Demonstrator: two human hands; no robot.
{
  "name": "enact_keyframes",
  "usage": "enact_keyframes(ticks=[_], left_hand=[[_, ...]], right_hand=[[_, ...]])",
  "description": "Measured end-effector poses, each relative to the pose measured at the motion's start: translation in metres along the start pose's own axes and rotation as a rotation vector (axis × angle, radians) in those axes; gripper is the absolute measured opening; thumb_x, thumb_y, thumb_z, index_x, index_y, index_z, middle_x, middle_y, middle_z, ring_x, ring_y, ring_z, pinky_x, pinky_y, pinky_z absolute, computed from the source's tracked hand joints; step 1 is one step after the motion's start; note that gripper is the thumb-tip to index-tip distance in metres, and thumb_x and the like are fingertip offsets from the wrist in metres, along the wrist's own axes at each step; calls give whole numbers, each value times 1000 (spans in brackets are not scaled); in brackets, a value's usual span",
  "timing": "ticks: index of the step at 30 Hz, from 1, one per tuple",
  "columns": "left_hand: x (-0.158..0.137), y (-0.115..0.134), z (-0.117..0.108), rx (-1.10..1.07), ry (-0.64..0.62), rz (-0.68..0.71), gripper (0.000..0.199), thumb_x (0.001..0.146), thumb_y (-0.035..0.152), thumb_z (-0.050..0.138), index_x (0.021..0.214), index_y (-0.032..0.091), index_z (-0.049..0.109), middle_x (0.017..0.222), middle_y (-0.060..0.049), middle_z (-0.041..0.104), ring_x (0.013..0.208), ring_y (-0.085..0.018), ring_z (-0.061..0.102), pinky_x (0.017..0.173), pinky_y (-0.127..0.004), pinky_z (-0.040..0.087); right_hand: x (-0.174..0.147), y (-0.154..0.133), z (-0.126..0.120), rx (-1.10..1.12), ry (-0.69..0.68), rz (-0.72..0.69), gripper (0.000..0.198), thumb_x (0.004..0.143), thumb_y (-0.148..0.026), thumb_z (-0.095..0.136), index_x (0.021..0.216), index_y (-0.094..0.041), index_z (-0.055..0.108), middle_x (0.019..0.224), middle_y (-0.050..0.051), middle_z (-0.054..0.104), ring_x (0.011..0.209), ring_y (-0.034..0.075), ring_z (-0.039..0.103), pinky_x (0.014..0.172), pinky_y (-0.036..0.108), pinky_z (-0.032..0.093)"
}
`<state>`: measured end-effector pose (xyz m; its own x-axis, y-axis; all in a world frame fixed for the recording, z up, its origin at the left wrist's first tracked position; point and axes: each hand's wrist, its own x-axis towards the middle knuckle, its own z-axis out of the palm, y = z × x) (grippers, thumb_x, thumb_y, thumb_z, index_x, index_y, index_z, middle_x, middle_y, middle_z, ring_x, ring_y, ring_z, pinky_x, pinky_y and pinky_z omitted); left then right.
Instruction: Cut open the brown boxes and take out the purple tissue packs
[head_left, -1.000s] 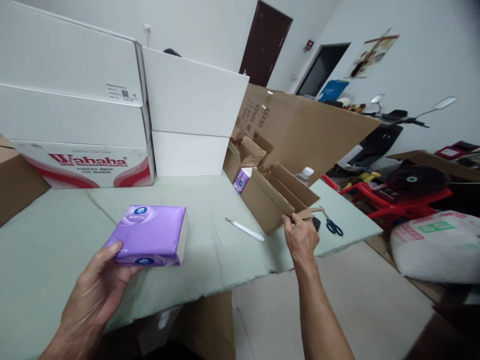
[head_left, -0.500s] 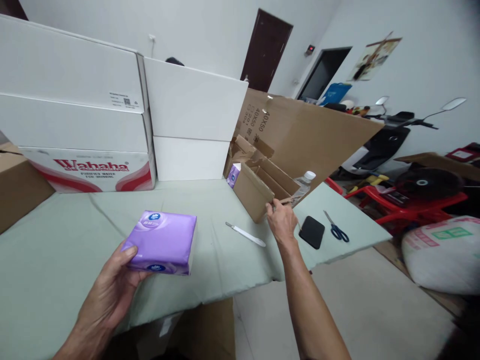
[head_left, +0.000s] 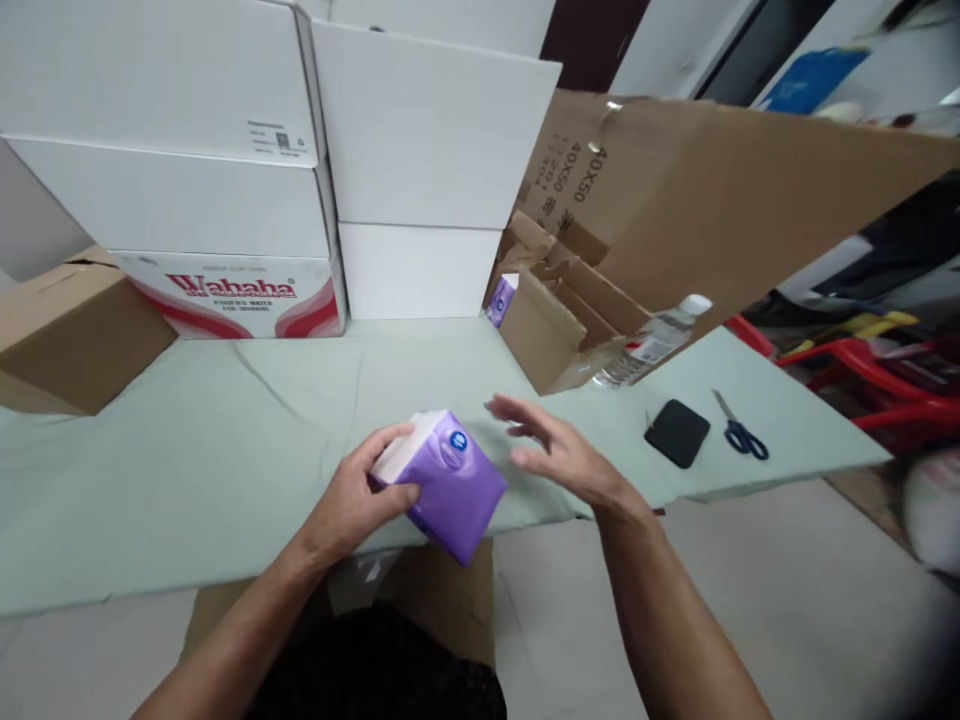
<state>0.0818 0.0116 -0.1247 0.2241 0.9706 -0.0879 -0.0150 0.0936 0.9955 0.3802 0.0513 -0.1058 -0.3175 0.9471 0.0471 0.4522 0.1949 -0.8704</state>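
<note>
My left hand [head_left: 352, 495] grips a purple pack of tissues [head_left: 457, 490] by its end, thumb on top. The pack is tilted above the front of the table, its white end facing up and left. To its right, my right hand [head_left: 562, 450] hovers with fingers apart, holding nothing and not touching the pack. Beyond that hand stands an open cardboard box [head_left: 540, 335]. A smaller purple pack [head_left: 502, 300] sits against the box's left side. The white-handled knife is not plainly visible; my right hand covers that spot.
A clear plastic bottle [head_left: 660, 340] stands right of the box. A black flat pad [head_left: 677, 433] and scissors [head_left: 741, 430] lie toward the table's right end. White cartons [head_left: 247, 295] and a large cardboard sheet [head_left: 697, 200] line the back. A brown box [head_left: 90, 340] is at left.
My right hand has left the cardboard box and moved toward the tissue pack. My left hand has brought the pack rightward and turned it. The view has tilted down.
</note>
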Motion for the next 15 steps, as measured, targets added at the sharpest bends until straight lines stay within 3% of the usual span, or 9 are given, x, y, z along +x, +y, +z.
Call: enact_keyframes(ticks=[2,5,8,10,13,15], left_hand=[[0,2,13,53,-78,13,69,69,32,85,136,24,68,131,-9,72,113,-35,67,93,-41,56],[-1,5,28,77,-111,31,82,66,29,87,144,25,62,143,-13,65,121,-38,66,101,-45,55],[-4,1,28,35,-80,71,91,67,31,90,151,28,56,156,-15,55,130,-38,62,108,-48,52],[-4,-5,21,33,-34,88,82,70,34,90,147,30,61,155,-14,57,132,-37,62,109,-49,51],[-4,-16,9,79,3,14,58,73,38,87,128,26,75,133,-16,73,116,-36,71,100,-49,56],[-5,-22,5,116,10,-39,48,73,41,86,117,24,79,121,-16,78,108,-36,73,94,-48,59]], right_hand=[[-5,-4,17,137,-171,18,100,67,-67,86,151,-22,56,139,14,69,125,31,67,104,43,54],[-13,9,29,294,-197,43,109,54,-66,93,147,-19,59,129,11,72,120,30,69,99,38,56],[-24,41,12,391,8,89,103,49,-59,97,139,-19,64,122,11,75,112,31,71,94,39,57],[-32,66,-14,460,232,129,98,50,-58,96,135,-20,65,119,13,77,105,32,73,90,43,58],[-37,99,-63,455,527,160,83,55,-55,90,127,-19,68,115,15,78,103,34,73,91,48,57],[-34,117,-91,420,647,170,68,63,-50,81,122,-19,69,116,15,78,105,33,73,90,48,56]])
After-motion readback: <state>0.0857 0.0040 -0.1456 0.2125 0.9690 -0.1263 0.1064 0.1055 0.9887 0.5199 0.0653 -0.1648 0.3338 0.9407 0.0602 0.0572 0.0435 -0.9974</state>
